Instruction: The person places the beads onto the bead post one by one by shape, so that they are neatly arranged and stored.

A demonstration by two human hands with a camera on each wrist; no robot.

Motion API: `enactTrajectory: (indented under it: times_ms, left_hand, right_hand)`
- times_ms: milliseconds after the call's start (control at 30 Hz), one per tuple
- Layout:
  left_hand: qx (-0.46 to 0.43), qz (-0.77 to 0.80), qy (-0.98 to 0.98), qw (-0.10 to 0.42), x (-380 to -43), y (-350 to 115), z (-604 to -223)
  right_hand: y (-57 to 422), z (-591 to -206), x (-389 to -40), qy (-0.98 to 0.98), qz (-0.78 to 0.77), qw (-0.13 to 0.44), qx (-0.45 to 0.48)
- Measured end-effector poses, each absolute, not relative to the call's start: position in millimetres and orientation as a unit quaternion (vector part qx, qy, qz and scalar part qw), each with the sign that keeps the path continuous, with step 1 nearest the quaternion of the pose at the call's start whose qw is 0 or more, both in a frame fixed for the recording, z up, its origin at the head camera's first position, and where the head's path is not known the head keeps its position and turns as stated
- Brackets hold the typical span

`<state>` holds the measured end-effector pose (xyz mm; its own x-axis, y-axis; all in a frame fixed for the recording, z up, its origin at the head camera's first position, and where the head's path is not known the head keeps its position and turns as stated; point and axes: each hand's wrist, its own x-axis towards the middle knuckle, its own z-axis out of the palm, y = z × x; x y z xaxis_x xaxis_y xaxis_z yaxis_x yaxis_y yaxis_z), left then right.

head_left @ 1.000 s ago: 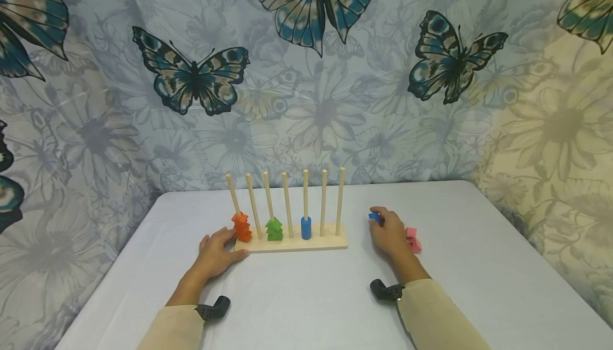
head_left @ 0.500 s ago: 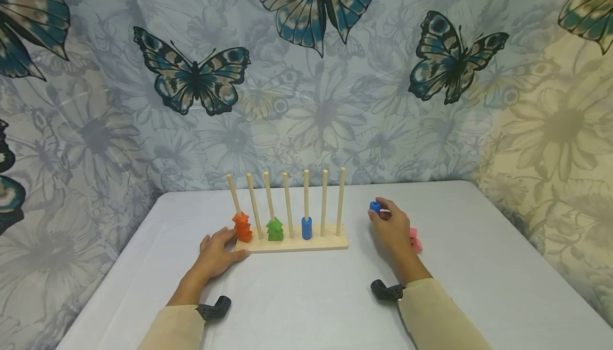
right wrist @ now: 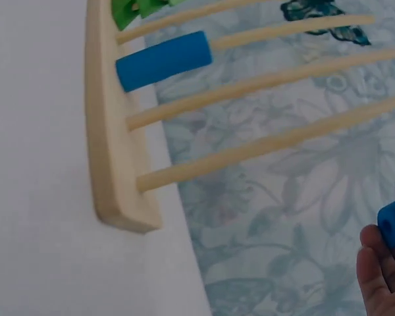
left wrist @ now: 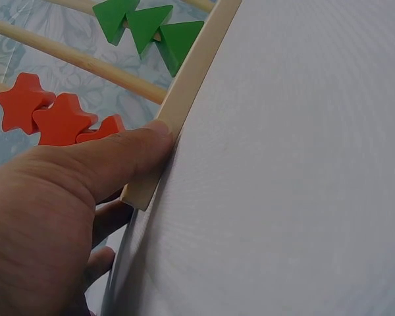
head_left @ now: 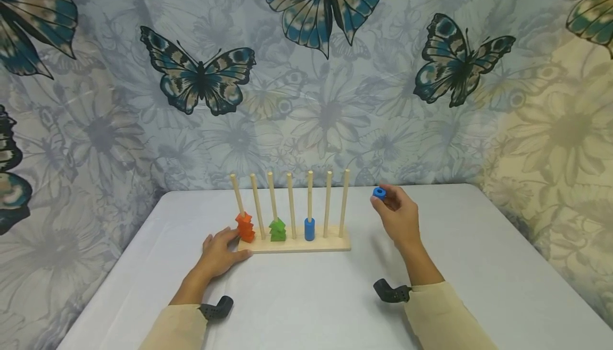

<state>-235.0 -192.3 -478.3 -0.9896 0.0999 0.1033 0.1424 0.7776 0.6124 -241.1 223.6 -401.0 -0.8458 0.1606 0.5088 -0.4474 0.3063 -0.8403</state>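
A wooden peg stand (head_left: 299, 244) with several upright pegs stands on the white table. My left hand (head_left: 219, 254) holds its left end, thumb on the front edge and fingers at the end and behind. Orange star pieces (left wrist: 64, 118) sit on the leftmost peg. Green triangle pieces (head_left: 278, 230) are on the third peg, and a blue cylinder (right wrist: 164, 60) is low on the fifth. Right of the stand, my right hand (head_left: 401, 214) pinches a short blue cylindrical bead (head_left: 379, 193) above the table, its hole showing. The remaining pegs are bare.
White cloth covers the table (head_left: 306, 302). Behind it hangs a patterned butterfly backdrop (head_left: 325, 110). Each wrist wears a black camera, such as the right wrist camera (head_left: 391, 291).
My right hand has lifted the blue bead up off the table and slightly rightward. Pink pieces seen earlier beside that hand are now out of sight. My left hand stays at the stand.
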Motion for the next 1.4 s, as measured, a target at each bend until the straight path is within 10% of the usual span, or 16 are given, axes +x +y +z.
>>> enactTrajectory:
  times_ms: [333, 1400]
  left_hand:
    - [-0.067, -0.329, -0.941, 0.033, -234, -191, -478]
    - [-0.079, -0.328, -0.94, 0.043, -235, -193, -479]
  right_hand:
    - [205, -348, -211, -0.701, 0.616, 0.313, 0.175]
    - [119, -311, -251, -0.717, 0.609, 0.222, 0.256]
